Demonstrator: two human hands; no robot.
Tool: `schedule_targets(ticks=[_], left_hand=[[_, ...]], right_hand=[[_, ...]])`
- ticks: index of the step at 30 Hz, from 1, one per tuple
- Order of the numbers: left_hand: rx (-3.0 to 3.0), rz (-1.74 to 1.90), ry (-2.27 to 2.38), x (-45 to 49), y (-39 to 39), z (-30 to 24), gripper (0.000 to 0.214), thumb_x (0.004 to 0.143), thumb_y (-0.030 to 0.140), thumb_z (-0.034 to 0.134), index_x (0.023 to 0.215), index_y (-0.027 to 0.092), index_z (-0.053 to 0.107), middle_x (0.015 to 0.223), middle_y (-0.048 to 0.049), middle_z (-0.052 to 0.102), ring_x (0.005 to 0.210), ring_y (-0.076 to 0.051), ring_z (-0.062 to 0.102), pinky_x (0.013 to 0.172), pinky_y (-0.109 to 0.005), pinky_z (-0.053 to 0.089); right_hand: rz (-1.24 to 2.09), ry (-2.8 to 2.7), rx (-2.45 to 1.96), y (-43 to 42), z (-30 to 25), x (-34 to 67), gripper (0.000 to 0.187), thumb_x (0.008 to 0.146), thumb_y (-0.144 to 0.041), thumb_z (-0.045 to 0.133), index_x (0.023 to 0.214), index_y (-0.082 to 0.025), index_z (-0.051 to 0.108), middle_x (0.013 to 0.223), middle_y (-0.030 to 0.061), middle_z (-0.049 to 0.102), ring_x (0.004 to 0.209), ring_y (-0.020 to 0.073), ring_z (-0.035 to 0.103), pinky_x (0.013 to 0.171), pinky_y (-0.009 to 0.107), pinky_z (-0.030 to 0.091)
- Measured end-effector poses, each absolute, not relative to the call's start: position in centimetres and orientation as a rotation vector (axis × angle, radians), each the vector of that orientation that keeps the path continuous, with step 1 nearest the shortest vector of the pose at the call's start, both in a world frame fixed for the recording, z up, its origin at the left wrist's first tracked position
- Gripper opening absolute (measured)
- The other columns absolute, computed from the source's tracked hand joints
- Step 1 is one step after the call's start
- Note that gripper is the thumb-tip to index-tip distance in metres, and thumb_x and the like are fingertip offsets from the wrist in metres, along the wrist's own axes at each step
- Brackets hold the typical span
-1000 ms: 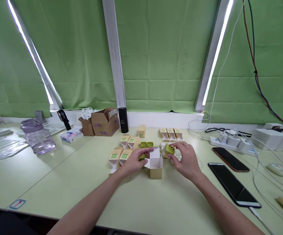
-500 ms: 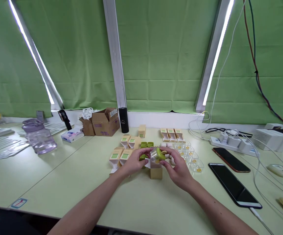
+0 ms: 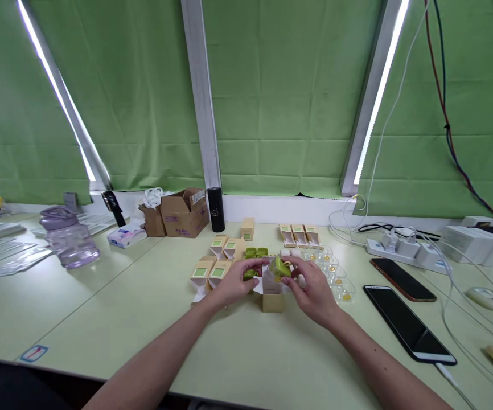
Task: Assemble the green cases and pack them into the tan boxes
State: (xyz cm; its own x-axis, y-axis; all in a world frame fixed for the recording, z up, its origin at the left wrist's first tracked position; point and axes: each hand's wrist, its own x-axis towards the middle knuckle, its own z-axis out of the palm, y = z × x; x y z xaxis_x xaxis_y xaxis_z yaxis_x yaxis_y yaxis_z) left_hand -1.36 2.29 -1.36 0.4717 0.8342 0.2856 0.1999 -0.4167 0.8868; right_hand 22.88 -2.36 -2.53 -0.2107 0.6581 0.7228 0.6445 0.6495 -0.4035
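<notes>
A: "What's changed?"
B: "The right hand (image 3: 312, 289), fingers pinched on the small clear-and-green plastic container (image 3: 279, 268), has brought it from beside the open tan cardboard box (image 3: 272, 303) to its mouth, so they line up."
A: "And the left hand (image 3: 238, 280)?"
B: "Fingers half-curled by the box; I can't tell their grip."
A: "Around them?"
B: "Pale smooth counter (image 3: 114, 307), green fabric blinds (image 3: 276, 85) behind."

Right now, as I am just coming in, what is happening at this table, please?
A person's right hand holds a small green-and-clear container at the open top of a carton. The left hand is by the carton's flaps. More cartons are on the left, clear pieces on the right.
</notes>
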Motion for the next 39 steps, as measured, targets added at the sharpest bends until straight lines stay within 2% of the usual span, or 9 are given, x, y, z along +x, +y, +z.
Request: schedule_targets(ticks=[7,13,18,25,28,33,36,39], left_hand=[[1.860,0.960,0.812,-1.3,2.4,-1.5,0.055,0.079,0.011,0.067,0.133,0.017,0.071,0.122,-0.0139,0.072,0.108,-0.025,0.065,0.097,-0.039,0.054],[1.870,0.971,0.794,-1.3,2.4,-1.5,0.054,0.078,0.011,0.068,0.132,0.016,0.072,0.124,-0.0147,0.072,0.108,-0.026,0.066,0.100,-0.041,0.054],[1.889,0.972,0.808,-1.3,2.3,-1.4,0.056,0.077,0.010,0.066,0.132,0.016,0.072,0.123,-0.0139,0.073,0.107,-0.025,0.066,0.099,-0.040,0.054],[1.898,0.979,0.819,-1.3,2.1,-1.2,0.055,0.077,0.011,0.066,0.132,0.015,0.072,0.114,-0.0131,0.073,0.106,-0.025,0.066,0.096,-0.039,0.054],[1.891,0.983,0.824,-1.3,2.0,-1.2,0.055,0.077,0.009,0.065,0.132,0.015,0.072,0.113,-0.0129,0.073,0.107,-0.025,0.067,0.097,-0.038,0.054],[1.885,0.972,0.852,-1.3,2.0,-1.3,0.057,0.077,0.009,0.064,0.133,0.015,0.072,0.115,-0.0135,0.072,0.105,-0.024,0.066,0.093,-0.037,0.054],[1.888,0.975,0.850,-1.3,2.0,-1.4,0.057,0.077,0.009,0.064,0.133,0.015,0.072,0.110,-0.0117,0.072,0.103,-0.023,0.066,0.089,-0.035,0.055],[1.893,0.985,0.847,-1.2,2.1,-1.4,0.058,0.077,0.009,0.064,0.133,0.015,0.072,0.108,-0.0109,0.072,0.102,-0.023,0.065,0.087,-0.034,0.055]], right_hand=[[0.021,-1.974,-0.982,-2.6,-2.4,22.9,0.033,0.099,-0.024,0.063,0.131,-0.027,0.057,0.115,0.0037,0.078,0.077,0.0216,0.074,0.086,0.042,0.049],[0.009,-1.997,-0.980,-3.0,-2.1,22.6,0.029,0.097,-0.023,0.063,0.125,-0.027,0.058,0.101,0.0035,0.078,0.080,0.0239,0.072,0.083,0.042,0.046],[0.020,-2.030,-0.978,-3.1,-2.3,22.3,0.029,0.093,-0.020,0.064,0.121,-0.025,0.056,0.111,0.0066,0.076,0.083,0.0244,0.069,0.085,0.044,0.046],[0.038,-2.081,-1.007,-3.4,-2.6,21.8,0.026,0.086,-0.018,0.066,0.110,-0.024,0.055,0.103,0.0064,0.071,0.087,0.0267,0.061,0.079,0.040,0.044],[0.048,-2.084,-1.019,-3.5,-2.6,21.6,0.024,0.087,-0.018,0.064,0.108,-0.024,0.055,0.099,0.0054,0.070,0.087,0.0267,0.060,0.077,0.039,0.044],[0.022,-2.094,-0.993,-3.6,-2.5,21.3,0.019,0.092,-0.019,0.061,0.109,-0.024,0.055,0.105,0.0063,0.071,0.089,0.0264,0.059,0.078,0.039,0.043],[0.014,-2.112,-0.970,-3.6,-2.4,21.1,0.013,0.095,-0.015,0.056,0.105,-0.024,0.056,0.106,0.0062,0.071,0.091,0.0263,0.060,0.080,0.040,0.043],[0.003,-2.104,-0.966,-3.4,-2.5,21.0,0.015,0.098,-0.012,0.050,0.100,-0.025,0.056,0.102,0.0056,0.072,0.090,0.0257,0.061,0.079,0.040,0.044]])
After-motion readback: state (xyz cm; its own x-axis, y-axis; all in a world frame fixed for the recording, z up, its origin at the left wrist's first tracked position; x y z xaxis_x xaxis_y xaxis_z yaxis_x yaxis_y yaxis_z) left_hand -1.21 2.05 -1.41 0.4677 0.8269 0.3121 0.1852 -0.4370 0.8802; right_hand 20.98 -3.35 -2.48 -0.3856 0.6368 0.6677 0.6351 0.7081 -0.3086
